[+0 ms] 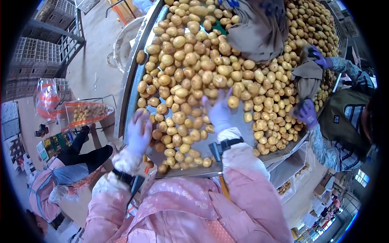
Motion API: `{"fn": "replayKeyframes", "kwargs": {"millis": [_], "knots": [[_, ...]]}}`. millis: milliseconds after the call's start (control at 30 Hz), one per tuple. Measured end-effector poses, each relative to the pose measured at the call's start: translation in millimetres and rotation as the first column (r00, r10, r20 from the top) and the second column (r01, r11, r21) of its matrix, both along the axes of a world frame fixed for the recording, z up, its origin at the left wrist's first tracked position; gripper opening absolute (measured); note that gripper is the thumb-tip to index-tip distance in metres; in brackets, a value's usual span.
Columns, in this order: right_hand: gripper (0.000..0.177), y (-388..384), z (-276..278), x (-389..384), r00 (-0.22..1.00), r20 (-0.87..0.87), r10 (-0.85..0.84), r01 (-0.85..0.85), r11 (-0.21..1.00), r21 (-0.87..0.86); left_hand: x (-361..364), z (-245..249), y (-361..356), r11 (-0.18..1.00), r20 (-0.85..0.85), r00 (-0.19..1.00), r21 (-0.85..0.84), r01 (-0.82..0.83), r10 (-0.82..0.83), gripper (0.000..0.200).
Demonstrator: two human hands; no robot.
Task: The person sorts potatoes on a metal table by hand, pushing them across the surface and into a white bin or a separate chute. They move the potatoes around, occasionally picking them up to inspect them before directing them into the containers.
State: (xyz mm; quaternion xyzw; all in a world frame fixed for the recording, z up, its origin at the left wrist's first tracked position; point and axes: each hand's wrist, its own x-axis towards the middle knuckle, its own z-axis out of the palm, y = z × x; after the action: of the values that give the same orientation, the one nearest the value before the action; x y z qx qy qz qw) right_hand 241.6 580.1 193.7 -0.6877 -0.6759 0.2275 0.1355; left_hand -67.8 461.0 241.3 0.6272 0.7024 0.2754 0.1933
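Gloved right hand (219, 111) at centre and left hand (138, 131) centre-left, fingers apart, touch potatoes (178, 118), apparently penned by the raised rim (126, 87).

Left arm (107, 200), one: pink sleeve with pale cuff, dark band (121, 176) at the wrist, reaching forward; left hand (139, 131) in a thin purple glove, back uppermost, fingers slightly bent, grip unclear. Right arm (250, 178), one: matching sleeve and cuff, dark band (231, 143) at the wrist, stretched further forward; right hand (219, 111), likewise gloved, back uppermost, digits spread apart, their tips blurred.
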Motion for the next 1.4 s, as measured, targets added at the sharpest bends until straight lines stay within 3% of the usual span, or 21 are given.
{"fn": "replayKeyframes", "kwargs": {"millis": [67, 133, 200, 233, 333, 400, 433, 500, 567, 667, 767, 867, 933, 1000, 1133, 1200, 1233, 1300, 1333, 1367, 1400], "knots": [[0.088, 4.9, 5.8, -30.8, 0.997, -0.073, 0.021, -0.015, 0.997, 0.08, 20.3, -8.0, 54.2, 1.0, 0.065, 0.998, -0.024, 0.001, 0.001, 0.041], [0.082, -28.9, 5.1, -20.7, 0.905, 0.245, 0.349, -0.356, 0.934, -0.016, 47.8, -36.7, 84.5, 0.994, 0.107, 0.994, -0.105, 0.042, -0.03, 0.054], [0.073, -61.0, 24.8, 18.0, 0.821, 0.136, 0.555, -0.545, 0.832, -0.104, 83.1, -26.2, 78.8, 0.977, -0.216, 0.965, -0.184, 0.106, -0.146, 0.059], [0.07, -74.0, 35.9, 41.5, 0.751, 0.123, 0.649, -0.627, 0.759, -0.179, 84.8, -25.4, 68.5, 0.947, -0.187, 0.947, -0.241, 0.214, -0.262, 0.06], [0.058, -131.6, 19.9, 105.1, 0.836, 0.359, 0.416, -0.401, 0.908, -0.119, 69.3, -28.1, 43.3, 0.859, -0.149, 0.86, -0.257, 0.444, -0.489, 0.058], [0.051, -133.5, 34.0, 81.3, 0.937, 0.178, 0.3, -0.296, 0.954, -0.053, 48.3, -45.1, 32.8, 0.823, -0.004, 0.86, -0.294, 0.486, -0.51, 0.057], [0.047, -135.7, 38.6, 62.0, 0.968, 0.081, 0.239, -0.238, 0.971, -0.028, 38.0, -46.5, 35.9, 0.866, 0.276, 0.874, -0.198, 0.459, -0.4, 0.057], [0.041, -149.6, 12.5, 13.4, 0.776, -0.329, 0.538, -0.531, 0.839, 0.121, 28.3, -40.6, 39.5, 0.942, 0.681, 0.73, -0.205, 0.267, -0.059, 0.051], [0.036, -159.0, -7.7, -51.6, 0.627, -0.272, 0.73, -0.713, 0.678, 0.176, 6.5, -37.9, 45.9, 0.97, 0.737, 0.67, -0.218, 0.107, 0.092, 0.049], [0.033, -148.4, 37.1, -94.7, 0.584, 0.165, 0.795, -0.772, 0.607, -0.191, -16.5, -18.5, 33.1, 0.983, 0.729, 0.665, -0.18, -0.046, 0.165, 0.054], [0.03, -148.4, 50.9, -93.4, 0.61, 0.127, 0.782, -0.689, 0.602, -0.403, -34.2, -3.8, -5.3, 0.969, 0.651, 0.722, -0.214, -0.121, 0.234, 0.045], [0.027, -157.4, 37.9, -78.0, 0.688, 0.079, 0.722, -0.619, 0.64, -0.456, -42.6, -7.0, -61.1, 0.977, 0.174, 0.98, -0.207, -0.059, 0.096, 0.047], [0.029, -181.4, -4.6, -67.7, 0.765, 0.12, 0.633, -0.58, 0.758, -0.3, -22.3, -6.2, -96.8, 0.976, -0.086, 0.994, -0.213, 0.052, -0.072, 0.05], [0.037, -178.3, 15.3, -67.8, 0.895, -0.08, 0.438, -0.434, 0.818, -0.378, -15.6, -9.8, -131.8, 0.963, -0.266, 0.946, -0.241, 0.119, -0.184, 0.052], [0.039, -218.6, 12.5, -25.2, 0.899, -0.437, -0.022, 0.092, 0.986, 0.141, -11.2, -65.2, -142.3, 0.944, -0.275, 0.925, -0.272, 0.186, -0.262, 0.05], [0.04, -258.2, 47.9, 25.4, 0.93, -0.342, -0.135, 0.201, 0.965, 0.166, -22.3, -100.9, -129.0, 0.944, 0.042, 0.992, -0.303, 0.13, -0.123, 0.056], [0.041, -271.8, 65.7, 38.4, 0.932, -0.326, -0.159, 0.231, 0.953, 0.195, -22.7, -96.4, -118.8, 0.922, -0.051, 0.978, -0.347, 0.17, -0.2, 0.054], [0.039, -321.4, 108.3, 88.1, 0.822, -0.299, -0.485, 0.46, 0.874, -0.156, -25.9, -87.4, -99.2, 0.904, -0.132, 0.948, -0.363, 0.227, -0.291, 0.05], [0.035, -356.3, 97.4, 122.2, 0.771, -0.345, -0.536, 0.55, 0.833, -0.066, -27.1, -83.1, -92.6, 0.89, -0.061, 0.963, -0.4, 0.219, -0.264, 0.041], [0.03, -383.0, 119.5, 154.9, 0.311, -0.572, -0.759, 0.679, 0.599, -0.425, -26.8, -77.9, -87.5, 0.878, 0.034, 0.967, -0.41, 0.246, -0.254, 0.041], [0.03, -427.8, 76.8, 199.0, -0.253, -0.79, -0.559, 0.816, 0.315, -0.484, -25.5, -71.5, -84.1, 0.872, 0.119, 0.965, -0.414, 0.263, -0.234, 0.041]]}}
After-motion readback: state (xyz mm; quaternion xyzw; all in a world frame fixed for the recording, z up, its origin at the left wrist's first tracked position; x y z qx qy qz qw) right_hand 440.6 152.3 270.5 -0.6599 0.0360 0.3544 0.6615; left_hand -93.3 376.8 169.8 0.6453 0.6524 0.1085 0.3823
